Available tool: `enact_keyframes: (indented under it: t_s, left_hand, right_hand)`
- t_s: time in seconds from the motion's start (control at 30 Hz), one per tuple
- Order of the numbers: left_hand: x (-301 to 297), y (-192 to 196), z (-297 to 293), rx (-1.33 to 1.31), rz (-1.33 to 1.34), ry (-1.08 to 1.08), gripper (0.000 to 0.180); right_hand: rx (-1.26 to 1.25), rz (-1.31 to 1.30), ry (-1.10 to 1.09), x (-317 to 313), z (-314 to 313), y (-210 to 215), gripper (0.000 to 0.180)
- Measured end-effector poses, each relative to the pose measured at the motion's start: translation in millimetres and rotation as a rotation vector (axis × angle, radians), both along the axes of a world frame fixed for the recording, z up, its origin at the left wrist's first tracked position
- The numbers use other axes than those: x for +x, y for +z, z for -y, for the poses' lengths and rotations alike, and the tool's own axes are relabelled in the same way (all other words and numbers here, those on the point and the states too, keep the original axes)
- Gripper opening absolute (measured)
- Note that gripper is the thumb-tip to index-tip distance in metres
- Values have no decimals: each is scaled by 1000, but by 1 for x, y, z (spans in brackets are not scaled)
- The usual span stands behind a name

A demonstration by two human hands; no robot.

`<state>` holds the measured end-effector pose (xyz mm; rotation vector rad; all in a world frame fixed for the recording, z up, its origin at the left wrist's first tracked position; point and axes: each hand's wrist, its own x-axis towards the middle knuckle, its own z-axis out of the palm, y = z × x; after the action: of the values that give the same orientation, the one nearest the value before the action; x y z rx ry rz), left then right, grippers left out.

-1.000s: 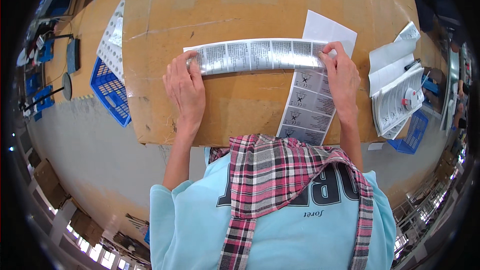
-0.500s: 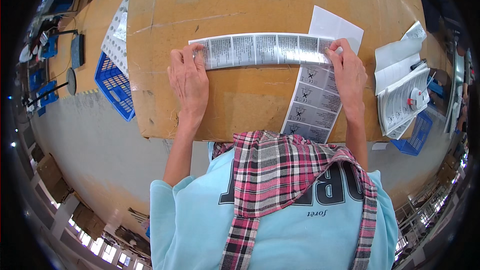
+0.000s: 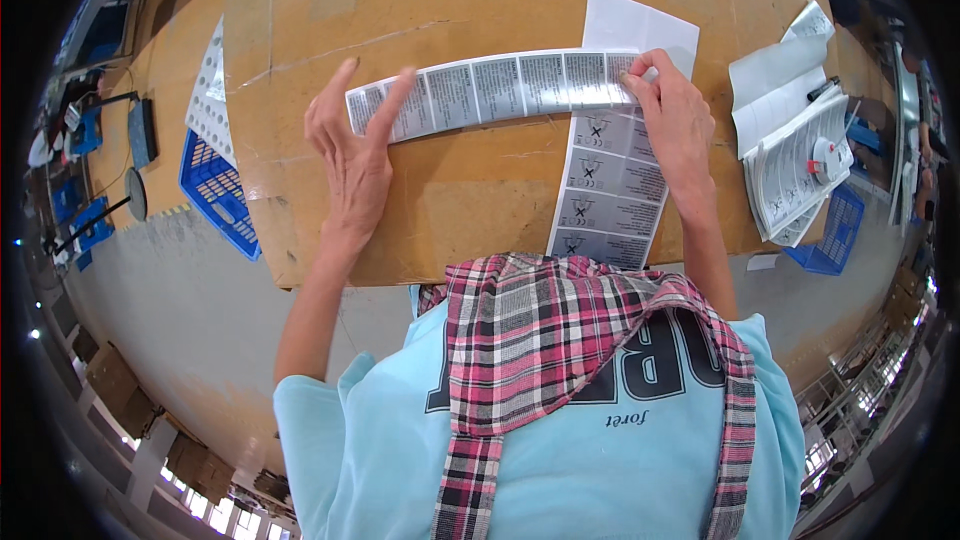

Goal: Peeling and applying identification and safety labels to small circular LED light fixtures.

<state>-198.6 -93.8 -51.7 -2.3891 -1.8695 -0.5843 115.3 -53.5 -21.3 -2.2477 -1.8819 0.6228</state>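
Observation:
A long strip of silver-grey printed labels (image 3: 499, 88) stretches across the table in front of me. My right hand (image 3: 672, 118) pinches its right end between thumb and fingers. At the left end, my left hand (image 3: 350, 145) has its thumb and index finger spread apart, with the strip's end lying behind them; it does not grip the strip. Under the right end, a second label sheet (image 3: 607, 190) with crossed-out bin symbols runs down to the table's near edge. A plain white sheet (image 3: 640, 25) sticks out beyond the strip.
The brown table (image 3: 450, 0) has worn tape on it. To the right lie a stack of label sheets (image 3: 790, 180), a small white-and-red round item (image 3: 826, 156) and a creased backing sheet (image 3: 775, 85). Blue baskets stand left (image 3: 215, 195) and right (image 3: 832, 230), below table level.
My left hand has let go of the strip's left end and spread its fingers. My right hand keeps its pinch. The whole view has shifted slightly.

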Motion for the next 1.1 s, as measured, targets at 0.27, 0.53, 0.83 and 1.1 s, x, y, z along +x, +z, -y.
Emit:
enact_keyframes:
  t_s: [0.27, 0.53, 0.83, 1.1]
  left_hand:
    - [-8, 10, -10, -205, -192, -448, 69]
    - [-10, 6, 4, -239, -225, -451, 66]
    - [-3, 10, 26, -261, -194, -395, 61]
    - [-2, 15, 37, -273, -283, -406, 62]
  right_hand:
    - [29, -46, -3, 1, 3, -1, 17]
    - [22, -23, 4, 2, 1, -3, 17]
    - [22, -23, 14, 3, 1, -3, 16]
    - [-80, 6, -12, 0, 4, 4, 15]
